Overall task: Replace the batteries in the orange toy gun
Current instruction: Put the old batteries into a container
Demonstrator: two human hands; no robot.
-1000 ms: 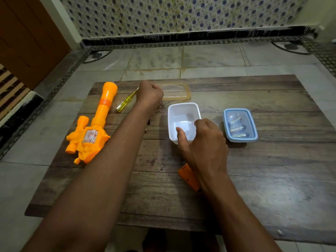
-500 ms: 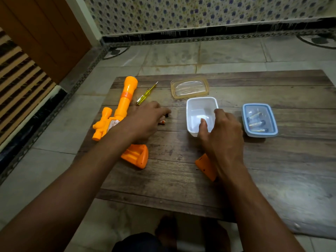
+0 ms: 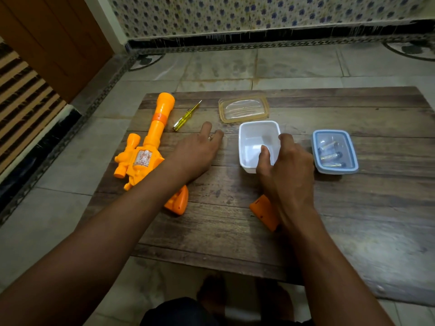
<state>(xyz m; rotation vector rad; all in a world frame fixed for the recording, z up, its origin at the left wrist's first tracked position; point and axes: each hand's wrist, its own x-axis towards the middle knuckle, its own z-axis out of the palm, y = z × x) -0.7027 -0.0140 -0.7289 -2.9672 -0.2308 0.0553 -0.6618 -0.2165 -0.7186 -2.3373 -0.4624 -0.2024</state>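
A person's two bare arms reach over a low, dark wooden plank worktop (image 3: 353,220) set on a grey tiled floor (image 3: 235,69). The orange plastic toy gun (image 3: 146,149) lies along the worktop's left side with its long barrel pointing at the far edge. The left forearm crosses over its rear part, and only the butt of the handle shows beyond the arm.

The left hand (image 3: 196,152) is palm down just right of the gun, its fingers stretched forward and nearly straight. A small shiny speck shows between two of them, too small to name. Just beyond the fingertips lies a yellow-handled screwdriver (image 3: 184,117), its tip angled toward the far edge.

The right hand (image 3: 288,168) has its grip closed on the near right corner of an open white rectangular plastic tub (image 3: 253,140), with the thumb inside and the fingers over the right wall. An amber translucent plastic lid (image 3: 243,109) lies flat behind the tub, touching or nearly touching it. A flat orange plastic cover piece (image 3: 262,214) lies partly hidden beneath the right wrist.

To the right, apart from the tub, stands a small clear box with a pale blue-rimmed lid (image 3: 316,149). Three cylindrical batteries (image 3: 330,157) show through the lid.

A brown wooden door (image 3: 54,41) stands at the left. A wall with a blue flower pattern (image 3: 259,15) runs behind.
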